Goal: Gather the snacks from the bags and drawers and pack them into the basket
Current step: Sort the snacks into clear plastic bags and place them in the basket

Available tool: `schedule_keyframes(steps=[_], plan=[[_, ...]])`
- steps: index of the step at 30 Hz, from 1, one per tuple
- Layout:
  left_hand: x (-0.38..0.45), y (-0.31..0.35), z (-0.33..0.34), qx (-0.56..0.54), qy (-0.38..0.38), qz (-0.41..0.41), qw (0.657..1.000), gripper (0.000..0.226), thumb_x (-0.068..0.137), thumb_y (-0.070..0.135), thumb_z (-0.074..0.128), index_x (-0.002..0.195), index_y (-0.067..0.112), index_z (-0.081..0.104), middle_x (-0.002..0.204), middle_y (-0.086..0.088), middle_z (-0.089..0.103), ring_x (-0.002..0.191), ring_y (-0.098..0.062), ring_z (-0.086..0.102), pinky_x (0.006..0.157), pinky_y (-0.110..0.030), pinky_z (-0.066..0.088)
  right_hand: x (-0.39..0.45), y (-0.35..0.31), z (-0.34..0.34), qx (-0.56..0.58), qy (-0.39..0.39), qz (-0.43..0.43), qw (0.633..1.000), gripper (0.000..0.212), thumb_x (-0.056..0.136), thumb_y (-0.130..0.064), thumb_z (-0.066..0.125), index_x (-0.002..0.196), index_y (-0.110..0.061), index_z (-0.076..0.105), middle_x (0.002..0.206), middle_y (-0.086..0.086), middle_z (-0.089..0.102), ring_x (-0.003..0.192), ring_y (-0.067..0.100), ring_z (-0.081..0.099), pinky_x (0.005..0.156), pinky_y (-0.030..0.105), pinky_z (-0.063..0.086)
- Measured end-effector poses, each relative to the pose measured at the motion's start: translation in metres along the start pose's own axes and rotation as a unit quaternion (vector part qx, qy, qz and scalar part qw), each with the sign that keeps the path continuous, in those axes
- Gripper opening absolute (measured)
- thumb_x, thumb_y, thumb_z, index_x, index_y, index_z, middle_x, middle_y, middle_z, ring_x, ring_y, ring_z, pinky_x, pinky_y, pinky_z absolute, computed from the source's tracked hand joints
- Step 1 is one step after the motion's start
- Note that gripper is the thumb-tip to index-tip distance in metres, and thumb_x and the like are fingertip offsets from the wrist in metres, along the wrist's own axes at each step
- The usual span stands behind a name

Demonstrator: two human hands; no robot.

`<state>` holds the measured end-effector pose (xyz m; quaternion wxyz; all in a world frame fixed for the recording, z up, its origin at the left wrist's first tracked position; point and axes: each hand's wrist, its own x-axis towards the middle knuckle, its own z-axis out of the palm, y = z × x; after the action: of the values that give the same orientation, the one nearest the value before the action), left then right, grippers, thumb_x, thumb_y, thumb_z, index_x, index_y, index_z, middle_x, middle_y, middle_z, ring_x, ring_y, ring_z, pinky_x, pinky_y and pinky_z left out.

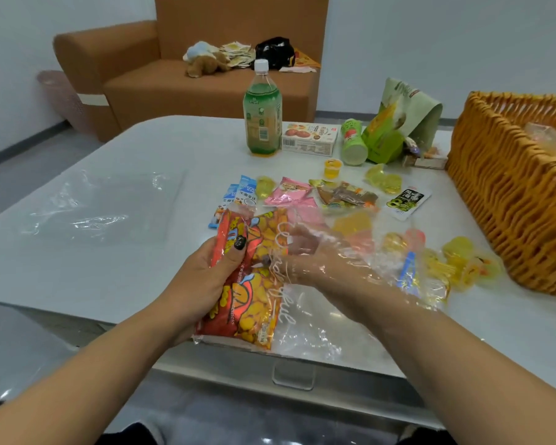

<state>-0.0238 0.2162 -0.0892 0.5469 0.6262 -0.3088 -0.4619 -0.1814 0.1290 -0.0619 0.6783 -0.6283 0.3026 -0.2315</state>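
1. Hands are working at the near edge of the table (77, 268), well apart from the basket (511, 220), which is standing at the table's right end; the left hand (203, 277) is gripping the orange snack packet (251, 277), thumb curled over its upper part; the right hand (315, 255) is lying inside a clear plastic bag (318, 316), and whether it is holding anything I cannot tell.
2. Packet's long axis is running away from the person and leaning slightly left; the basket is lying to its right, so the right hand is sitting nearer, though by my judgement the left one, already holding, is going to carry it across.
3. Packet is looking glossy, crinkly and flat; the bag is thin, wrinkled film with white script; the basket is stiff woven wicker, orange, with a high wall to clear.
4. Small sweets and sachets (344, 197) are lying loose between the packet and the basket; a green bottle (262, 114) is standing farther back.
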Motion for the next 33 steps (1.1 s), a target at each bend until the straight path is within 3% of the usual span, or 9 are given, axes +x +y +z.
schedule_keyframes(steps=[4,10,14,18,21,23,26,29,33], plan=[[0.005,-0.003,-0.004,-0.036,0.005,-0.018,0.999,0.044,0.082,0.043,0.059,0.121,0.021,0.059,0.102,-0.010,0.075,0.089,-0.031,0.073,0.077,-0.043,0.059,0.012,-0.001,-0.004,-0.013,-0.020,0.032,0.999,0.041,0.081,0.007,0.068,0.093,-0.030,0.056,0.069,0.000,0.065,0.056,0.005,0.065,0.055,0.017,0.051],[0.014,-0.002,-0.009,-0.043,0.022,-0.024,0.999,0.044,0.082,0.043,0.060,0.120,0.021,0.060,0.102,-0.010,0.075,0.089,-0.031,0.073,0.079,-0.046,0.058,0.022,-0.001,-0.002,0.015,-0.009,0.063,0.998,0.037,0.084,0.011,0.063,0.102,-0.020,0.057,0.060,0.002,0.062,0.046,0.004,0.062,0.047,0.015,0.049],[0.020,0.007,-0.013,-0.055,0.046,-0.007,0.997,0.048,0.083,0.049,0.058,0.119,0.018,0.062,0.104,-0.011,0.075,0.088,-0.030,0.074,0.071,-0.044,0.060,0.031,-0.017,-0.020,-0.015,-0.003,0.056,0.998,0.028,0.088,-0.003,0.063,0.113,-0.015,0.058,0.084,0.013,0.072,0.067,0.020,0.071,0.059,0.023,0.057],[0.027,0.018,-0.031,-0.105,0.116,-0.010,0.988,0.045,0.087,0.051,0.057,0.117,0.018,0.066,0.100,-0.008,0.076,0.078,-0.023,0.075,0.057,-0.040,0.059,0.036,-0.038,-0.059,-0.052,0.150,0.012,0.987,0.017,0.090,0.000,0.060,0.104,-0.008,0.065,0.086,0.017,0.071,0.060,0.021,0.070,0.049,0.026,0.055],[0.030,0.017,-0.044,-0.139,0.176,-0.025,0.974,0.038,0.092,0.047,0.056,0.116,0.018,0.066,0.094,-0.005,0.077,0.074,-0.020,0.075,0.053,-0.038,0.059,0.039,-0.036,-0.091,-0.169,0.251,0.037,0.952,0.018,0.088,-0.005,0.063,0.105,-0.008,0.066,0.085,0.013,0.069,0.067,0.021,0.068,0.063,0.035,0.060],[0.031,0.014,-0.050,-0.145,0.193,-0.029,0.970,0.035,0.095,0.045,0.055,0.115,0.019,0.066,0.091,-0.003,0.077,0.073,-0.019,0.075,0.052,-0.038,0.059,0.040,-0.031,-0.106,-0.308,0.271,0.072,0.909,0.017,0.085,-0.016,0.067,0.101,-0.012,0.065,0.091,0.010,0.068,0.077,0.023,0.067,0.073,0.041,0.059],[0.032,0.011,-0.057,-0.120,0.197,-0.031,0.973,0.035,0.095,0.046,0.054,0.118,0.021,0.064,0.095,-0.003,0.077,0.079,-0.022,0.075,0.058,-0.044,0.061,0.035,-0.033,-0.107,-0.469,0.219,0.134,0.845,0.030,0.086,-0.031,0.069,0.110,-0.016,0.060,0.099,0.006,0.063,0.078,0.019,0.060,0.064,0.030,0.049],[0.033,0.012,-0.057,-0.102,0.180,-0.027,0.978,0.034,0.096,0.046,0.053,0.118,0.022,0.063,0.099,-0.004,0.076,0.082,-0.023,0.075,0.059,-0.044,0.061,0.026,-0.038,-0.100,-0.539,0.181,0.164,0.806,0.047,0.085,-0.038,0.069,0.122,-0.010,0.059,0.112,0.008,0.063,0.094,0.025,0.060,0.077,0.034,0.050],[0.032,0.011,-0.049,-0.080,0.148,-0.026,0.985,0.035,0.096,0.047,0.053,0.119,0.022,0.063,0.100,-0.006,0.076,0.084,-0.026,0.075,0.064,-0.049,0.060,0.005,-0.041,-0.101,-0.623,0.152,0.227,0.733,0.068,0.080,-0.061,0.062,0.118,-0.005,0.060,0.111,0.014,0.064,0.096,0.027,0.059,0.081,0.037,0.050]])
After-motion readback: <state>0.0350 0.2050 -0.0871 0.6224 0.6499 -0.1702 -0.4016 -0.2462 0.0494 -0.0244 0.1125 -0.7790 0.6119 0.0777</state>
